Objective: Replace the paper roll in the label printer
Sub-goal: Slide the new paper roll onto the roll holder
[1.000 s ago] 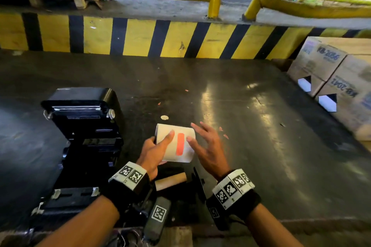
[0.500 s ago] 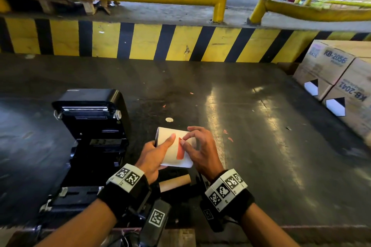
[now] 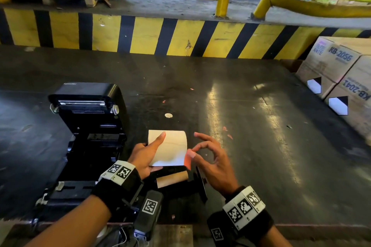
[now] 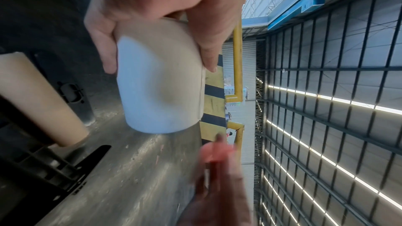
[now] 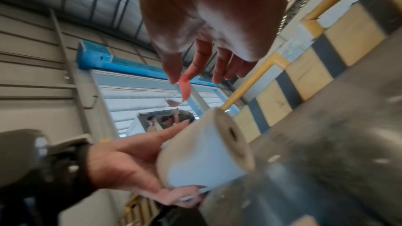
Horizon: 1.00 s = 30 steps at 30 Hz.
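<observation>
My left hand [image 3: 149,153] grips a white paper roll [image 3: 170,147] [image 4: 161,88] [image 5: 204,154], thumb on top and fingers beneath. Just right of the roll, my right hand [image 3: 208,156] pinches a small red sticker [image 3: 187,161] [image 5: 185,88] between thumb and forefinger, peeled free of the roll; its other fingers are spread. The black label printer [image 3: 88,126] stands at the left with its lid raised. An empty brown cardboard core [image 3: 172,179] [image 4: 41,102] on a black spindle lies below the roll.
Cardboard boxes [image 3: 341,78] are stacked at the right edge of the dark bench [image 3: 251,126]. A yellow and black striped kerb [image 3: 160,36] with yellow rails runs along the back. Small paper scraps [image 3: 168,115] lie on the surface.
The red sticker was stuck on the roll's face; my right hand picked at it and has now pulled it off to the right. The left hand keeps holding the roll.
</observation>
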Each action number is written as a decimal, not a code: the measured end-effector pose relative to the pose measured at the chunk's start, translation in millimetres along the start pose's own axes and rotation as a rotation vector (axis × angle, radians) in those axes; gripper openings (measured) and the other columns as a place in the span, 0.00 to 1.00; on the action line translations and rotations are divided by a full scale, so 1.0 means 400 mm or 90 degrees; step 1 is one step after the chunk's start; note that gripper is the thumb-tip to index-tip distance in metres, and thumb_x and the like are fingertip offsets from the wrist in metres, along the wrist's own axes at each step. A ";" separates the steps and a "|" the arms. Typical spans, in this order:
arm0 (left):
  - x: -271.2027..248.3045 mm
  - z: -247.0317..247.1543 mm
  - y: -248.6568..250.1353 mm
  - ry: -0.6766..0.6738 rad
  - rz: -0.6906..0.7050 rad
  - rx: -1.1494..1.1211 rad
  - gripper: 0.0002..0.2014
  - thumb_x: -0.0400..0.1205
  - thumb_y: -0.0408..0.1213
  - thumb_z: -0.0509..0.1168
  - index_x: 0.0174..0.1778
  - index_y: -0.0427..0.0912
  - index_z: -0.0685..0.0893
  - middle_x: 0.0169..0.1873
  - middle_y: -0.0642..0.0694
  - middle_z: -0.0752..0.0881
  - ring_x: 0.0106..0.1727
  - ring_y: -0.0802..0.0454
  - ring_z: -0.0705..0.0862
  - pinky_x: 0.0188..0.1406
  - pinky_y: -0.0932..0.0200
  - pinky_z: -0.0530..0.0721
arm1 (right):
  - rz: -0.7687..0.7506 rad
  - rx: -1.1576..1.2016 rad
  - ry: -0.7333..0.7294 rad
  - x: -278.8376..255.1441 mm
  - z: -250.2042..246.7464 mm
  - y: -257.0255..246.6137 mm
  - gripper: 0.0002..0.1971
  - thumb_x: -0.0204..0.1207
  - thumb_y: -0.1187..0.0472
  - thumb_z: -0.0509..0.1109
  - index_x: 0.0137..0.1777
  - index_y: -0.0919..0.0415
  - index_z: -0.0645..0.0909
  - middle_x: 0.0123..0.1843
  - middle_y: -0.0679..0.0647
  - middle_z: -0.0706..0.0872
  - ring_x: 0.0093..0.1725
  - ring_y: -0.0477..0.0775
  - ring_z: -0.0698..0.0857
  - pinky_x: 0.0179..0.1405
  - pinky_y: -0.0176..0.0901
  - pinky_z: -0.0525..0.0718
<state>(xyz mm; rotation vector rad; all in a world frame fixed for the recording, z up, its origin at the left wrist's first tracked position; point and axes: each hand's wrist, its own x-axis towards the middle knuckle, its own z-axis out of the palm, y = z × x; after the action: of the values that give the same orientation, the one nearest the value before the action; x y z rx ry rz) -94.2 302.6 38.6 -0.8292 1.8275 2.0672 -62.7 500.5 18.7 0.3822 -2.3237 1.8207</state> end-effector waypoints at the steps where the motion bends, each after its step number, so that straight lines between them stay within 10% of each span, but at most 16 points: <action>1: 0.006 -0.001 -0.009 0.002 -0.010 0.001 0.57 0.37 0.66 0.79 0.61 0.38 0.77 0.56 0.38 0.85 0.55 0.40 0.85 0.46 0.39 0.88 | 0.029 -0.031 0.017 -0.009 -0.020 0.032 0.08 0.66 0.51 0.76 0.39 0.53 0.84 0.67 0.46 0.81 0.70 0.43 0.74 0.66 0.36 0.69; 7: -0.018 0.008 -0.039 -0.001 -0.046 0.011 0.39 0.57 0.57 0.78 0.58 0.37 0.79 0.54 0.37 0.86 0.54 0.40 0.85 0.42 0.41 0.88 | 0.278 -0.274 0.020 -0.090 -0.102 0.263 0.17 0.64 0.65 0.79 0.26 0.46 0.76 0.46 0.54 0.84 0.56 0.58 0.83 0.57 0.52 0.79; 10: -0.016 0.015 -0.069 -0.018 -0.087 0.016 0.30 0.67 0.51 0.76 0.58 0.36 0.78 0.55 0.36 0.85 0.54 0.40 0.84 0.29 0.47 0.87 | 0.323 -0.387 -0.062 -0.138 -0.102 0.303 0.17 0.64 0.60 0.79 0.26 0.42 0.74 0.60 0.55 0.84 0.65 0.58 0.78 0.57 0.44 0.75; 13: -0.012 0.002 -0.082 -0.012 -0.082 0.005 0.34 0.63 0.54 0.77 0.60 0.37 0.77 0.56 0.37 0.84 0.57 0.39 0.83 0.29 0.46 0.90 | 0.306 -0.430 -0.085 -0.144 -0.099 0.303 0.06 0.66 0.55 0.78 0.39 0.49 0.84 0.76 0.52 0.73 0.75 0.57 0.67 0.68 0.49 0.66; 18: -0.005 -0.007 -0.107 -0.004 -0.080 -0.005 0.43 0.53 0.57 0.79 0.62 0.39 0.76 0.57 0.38 0.84 0.58 0.40 0.83 0.57 0.32 0.84 | 0.302 -0.463 -0.079 -0.147 -0.110 0.315 0.16 0.67 0.49 0.76 0.53 0.52 0.83 0.77 0.51 0.71 0.77 0.56 0.64 0.70 0.53 0.63; 24: -0.008 -0.042 -0.112 0.011 -0.073 -0.012 0.53 0.41 0.61 0.82 0.62 0.41 0.77 0.58 0.39 0.85 0.59 0.39 0.83 0.53 0.33 0.85 | 0.332 -0.482 -0.090 -0.123 -0.099 0.309 0.15 0.68 0.47 0.74 0.54 0.49 0.82 0.76 0.52 0.71 0.76 0.57 0.64 0.73 0.57 0.60; 30: -0.031 -0.067 -0.100 0.023 -0.062 -0.044 0.42 0.52 0.57 0.80 0.60 0.40 0.78 0.56 0.38 0.84 0.59 0.39 0.82 0.50 0.38 0.87 | 0.321 -0.553 -0.151 -0.064 -0.031 0.260 0.25 0.73 0.34 0.62 0.51 0.54 0.86 0.59 0.55 0.82 0.64 0.57 0.75 0.64 0.54 0.68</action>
<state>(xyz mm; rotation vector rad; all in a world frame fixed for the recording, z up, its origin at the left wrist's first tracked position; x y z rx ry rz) -56.0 285.7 11.3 -0.9595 1.7074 2.0768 -69.9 538.4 -81.7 -0.1395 -3.2820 0.7184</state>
